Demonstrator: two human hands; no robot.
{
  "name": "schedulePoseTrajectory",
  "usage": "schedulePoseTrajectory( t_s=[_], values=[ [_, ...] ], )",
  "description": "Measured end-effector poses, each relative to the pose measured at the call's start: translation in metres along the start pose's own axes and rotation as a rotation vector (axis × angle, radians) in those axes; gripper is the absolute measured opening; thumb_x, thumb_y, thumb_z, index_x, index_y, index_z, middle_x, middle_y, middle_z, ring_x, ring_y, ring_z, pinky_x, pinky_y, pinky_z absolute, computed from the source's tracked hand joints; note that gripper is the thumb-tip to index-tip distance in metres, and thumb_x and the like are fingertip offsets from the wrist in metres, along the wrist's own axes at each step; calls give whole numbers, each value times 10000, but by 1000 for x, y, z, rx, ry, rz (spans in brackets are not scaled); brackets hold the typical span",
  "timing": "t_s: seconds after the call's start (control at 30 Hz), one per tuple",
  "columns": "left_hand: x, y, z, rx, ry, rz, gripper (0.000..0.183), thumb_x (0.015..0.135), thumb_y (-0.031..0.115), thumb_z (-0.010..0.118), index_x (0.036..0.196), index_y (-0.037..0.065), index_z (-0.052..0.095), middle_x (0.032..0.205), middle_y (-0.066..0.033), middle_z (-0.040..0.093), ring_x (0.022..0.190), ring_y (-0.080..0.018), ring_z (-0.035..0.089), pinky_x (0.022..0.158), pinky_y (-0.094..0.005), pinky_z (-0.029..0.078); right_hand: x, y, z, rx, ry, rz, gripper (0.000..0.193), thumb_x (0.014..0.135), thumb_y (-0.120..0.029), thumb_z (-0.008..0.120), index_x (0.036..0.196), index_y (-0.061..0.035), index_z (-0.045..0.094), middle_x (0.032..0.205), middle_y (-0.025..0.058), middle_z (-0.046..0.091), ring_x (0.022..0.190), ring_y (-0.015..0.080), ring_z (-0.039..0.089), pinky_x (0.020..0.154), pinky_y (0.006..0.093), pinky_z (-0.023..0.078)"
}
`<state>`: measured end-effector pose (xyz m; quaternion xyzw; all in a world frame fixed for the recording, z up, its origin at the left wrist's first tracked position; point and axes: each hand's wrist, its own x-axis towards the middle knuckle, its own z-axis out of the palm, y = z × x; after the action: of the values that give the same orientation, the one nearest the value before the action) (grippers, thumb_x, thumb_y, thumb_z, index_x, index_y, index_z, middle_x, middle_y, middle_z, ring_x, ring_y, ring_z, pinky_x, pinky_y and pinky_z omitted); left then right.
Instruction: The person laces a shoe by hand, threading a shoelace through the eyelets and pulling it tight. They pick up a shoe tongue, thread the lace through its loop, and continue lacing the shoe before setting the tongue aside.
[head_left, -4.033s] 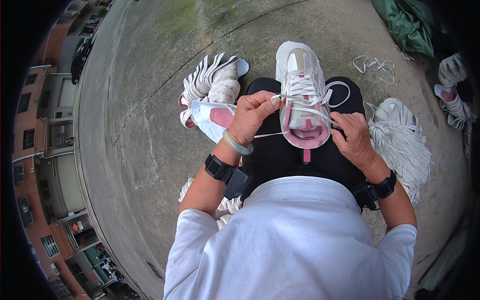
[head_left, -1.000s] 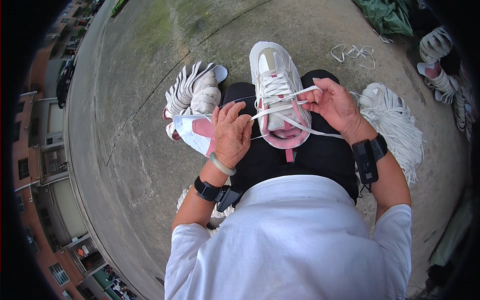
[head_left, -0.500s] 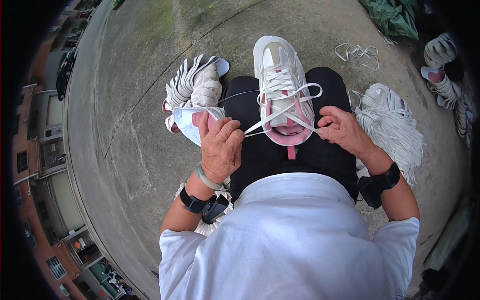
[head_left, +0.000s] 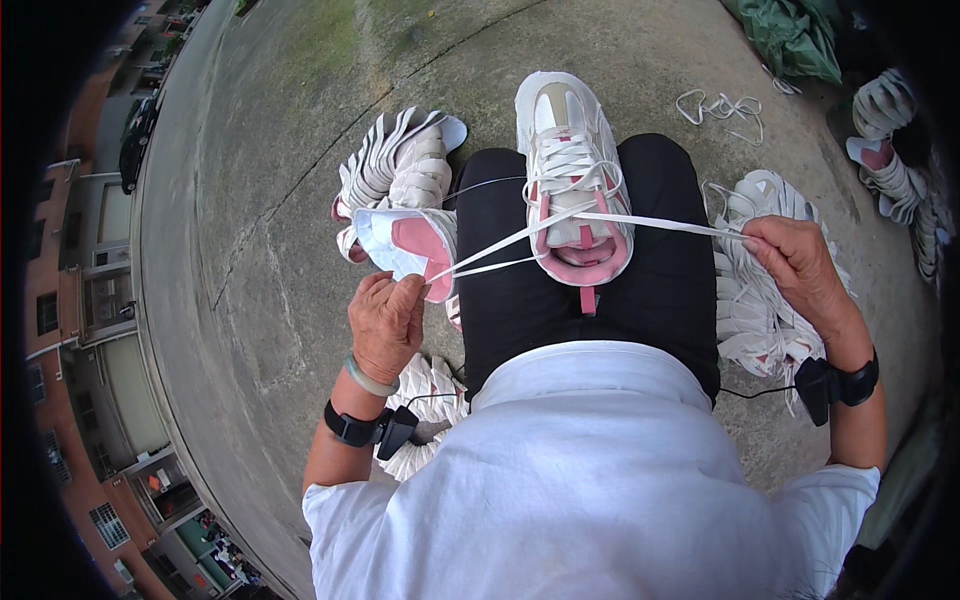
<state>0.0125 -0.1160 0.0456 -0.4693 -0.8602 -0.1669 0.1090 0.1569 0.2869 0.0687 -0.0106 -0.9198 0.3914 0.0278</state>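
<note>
A white sneaker (head_left: 560,125) with beige and pink parts rests between my thighs, its toe pointing away and its heel tab towards me. White shoelace (head_left: 668,226) runs through its eyelets. My left hand (head_left: 388,322) is closed on lace out to the left, beside the pink and pale-blue lining of a shoe upper (head_left: 415,245). Out to the right, my right hand (head_left: 795,265) pinches another length, drawn taut and nearly level. The strands cross over the shoe's tongue.
Nested stacks of shoe uppers (head_left: 395,165) lie on the concrete at the left. A bundle of white laces and uppers (head_left: 760,310) lies at the right. A loose lace (head_left: 722,107) and a green sack (head_left: 790,40) are at the far right. Thin cables run near my wrists.
Both my hands have moved outward, away from the sneaker, pulling the lace strands longer and straighter. The loop above the tongue has gone.
</note>
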Motion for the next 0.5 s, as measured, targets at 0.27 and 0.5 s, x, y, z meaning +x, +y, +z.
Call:
schedulePoseTrajectory(
  t_s=[0.27, 0.5],
  values=[
    [4, -64, -17, 219, -43, -136, 148, 760, 36, 613, 889, 87, 563, 723, -98, 585, 652, -298, 588, 628, -373, 476, 1, 54, -49, -563, 152, -145, 80, 806, -46, 562, 868, 0, 541, 744, 154, 521, 656, 345, 520, 587, 376, 410],
    [10, -52, 21, 135, -327, -389, 254, 862, 259, 539, 706, 59, 551, 592, -177, 557, 583, -384, 560, 510, -459, 436, -4, 119, 15, 350, 66, 611, 255, 907, -230, 501, 738, -47, 556, 526, 2, 471, 438, 75, 425, 413, 260, 327]
  ],
)
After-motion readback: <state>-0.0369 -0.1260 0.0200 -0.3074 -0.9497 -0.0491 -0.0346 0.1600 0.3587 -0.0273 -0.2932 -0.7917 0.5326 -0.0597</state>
